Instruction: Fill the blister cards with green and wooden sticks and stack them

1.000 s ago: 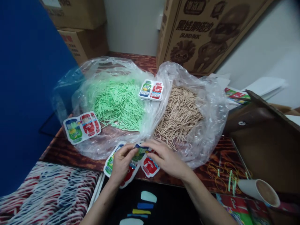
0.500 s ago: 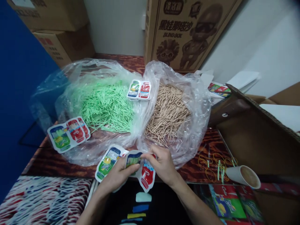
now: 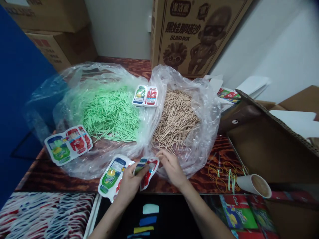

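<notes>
My left hand [image 3: 132,181] grips a two-part packet [image 3: 151,167] with a green and a red bottle-shaped half, folded at an angle over the table's front edge. Just right of that packet is my right hand [image 3: 173,168], its fingers loosely bent and apart, with nothing visible in them. Its fingertips hover by the lower edge of a heap of thin brown sticks [image 3: 176,119]. Partly behind my left hand lies another green and red packet [image 3: 111,176]. A heap of thin light green sticks [image 3: 112,114] rests in a clear plastic bag [image 3: 99,68] on the left.
More packets lie left [image 3: 58,149] and between the heaps [image 3: 145,96]. At right are yellow rubber bands [image 3: 219,179], a tilted paper cup [image 3: 254,185] and an open carton [image 3: 269,146]. A large cardboard box [image 3: 184,36] stands behind.
My right hand has come off the packet and shifted up and right towards the brown sticks. The packet in my left hand has turned and folded. The view has shifted slightly.
</notes>
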The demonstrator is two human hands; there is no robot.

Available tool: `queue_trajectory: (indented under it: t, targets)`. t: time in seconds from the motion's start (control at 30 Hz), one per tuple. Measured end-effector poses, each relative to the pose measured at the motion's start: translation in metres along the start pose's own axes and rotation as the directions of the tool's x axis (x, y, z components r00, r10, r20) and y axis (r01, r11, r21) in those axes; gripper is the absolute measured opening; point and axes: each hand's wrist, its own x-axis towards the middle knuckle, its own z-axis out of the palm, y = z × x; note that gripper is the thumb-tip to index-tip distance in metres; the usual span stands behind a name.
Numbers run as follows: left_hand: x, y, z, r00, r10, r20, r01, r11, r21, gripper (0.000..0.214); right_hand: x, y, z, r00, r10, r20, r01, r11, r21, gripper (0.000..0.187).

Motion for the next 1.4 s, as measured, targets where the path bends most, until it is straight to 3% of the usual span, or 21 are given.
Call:
queue_trajectory:
  t: [0.07,0.17,0.23,0.33,0.5,0.73,0.97,1.17,1.4]
  targets:
    - [0.0,-0.002,-0.005,0.998,-0.019,-0.057,0.018,1.0,-0.018,0.024,0.008,0.014,-0.017,0.994,0.029,-0.103,-0.05,0.977,-0.207,0.025]
    - [0.001,-0.003,-0.01,0.994,-0.066,-0.091,0.059,0.995,-0.076,0.022,0.02,0.031,-0.031,0.968,0.022,-0.25,-0.183,0.74,-0.647,0.02]
    - [0.002,-0.005,-0.012,0.993,-0.082,-0.079,0.074,0.991,-0.109,0.022,0.025,0.037,-0.032,0.974,0.023,-0.226,-0.199,0.571,-0.797,0.022]
    - [0.002,-0.007,-0.013,0.993,-0.096,-0.065,0.086,0.986,-0.14,0.025,0.026,0.039,-0.031,0.994,0.046,-0.1,-0.11,0.461,-0.881,0.024]
    - [0.002,-0.009,-0.015,0.992,-0.108,-0.071,0.094,0.98,-0.173,0.026,0.031,0.041,-0.04,0.995,0.1,0.012,-0.033,0.437,-0.899,0.009]
    - [0.002,-0.015,-0.016,0.992,-0.119,-0.031,0.109,0.969,-0.22,0.027,0.038,0.038,-0.038,0.992,-0.092,0.086,0.111,0.31,-0.944,0.019]
    - [0.002,-0.022,-0.02,0.988,-0.138,-0.062,0.122,0.969,-0.214,0.024,0.032,0.048,-0.046,0.96,-0.176,0.219,0.261,0.272,-0.926,0.042]
    - [0.004,-0.016,-0.016,0.987,-0.15,-0.049,0.133,0.959,-0.249,0.025,0.041,0.043,-0.043,0.955,-0.108,0.276,0.293,0.199,-0.935,0.036]
    - [0.002,-0.018,-0.018,0.987,-0.159,-0.04,0.142,0.95,-0.277,0.025,0.041,0.046,-0.037,0.954,-0.128,0.271,0.292,0.19,-0.937,0.032]
